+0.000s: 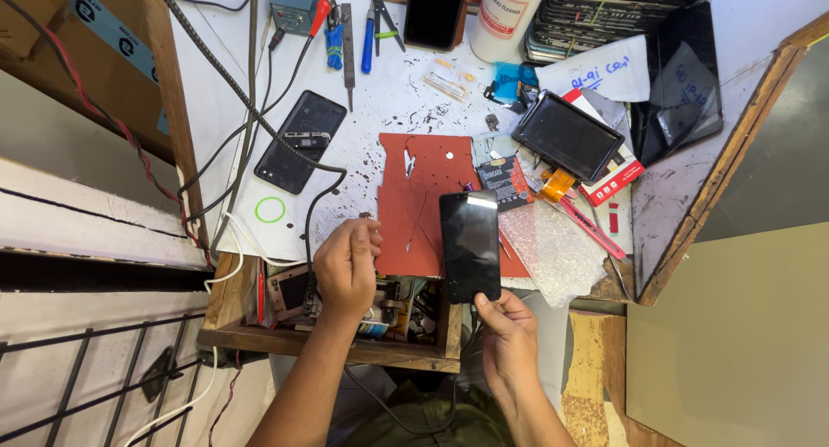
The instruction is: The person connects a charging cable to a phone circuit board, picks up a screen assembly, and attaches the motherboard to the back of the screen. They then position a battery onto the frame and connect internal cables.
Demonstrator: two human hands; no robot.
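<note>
Pinching the phone by its bottom edge with my right hand, left hand curled loosely, holding nothing I can see; red mat beneath, bubble wrap beside.

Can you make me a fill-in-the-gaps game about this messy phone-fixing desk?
1. The right hand holds a black ______ by its bottom end.
2. The phone lies partly on a ______-coloured mat.
3. The small ring on the white table is ______.
4. The left hand is at the front edge of the table, above an open ______ full of parts.

Missing words: phone; red; green; drawer
</note>
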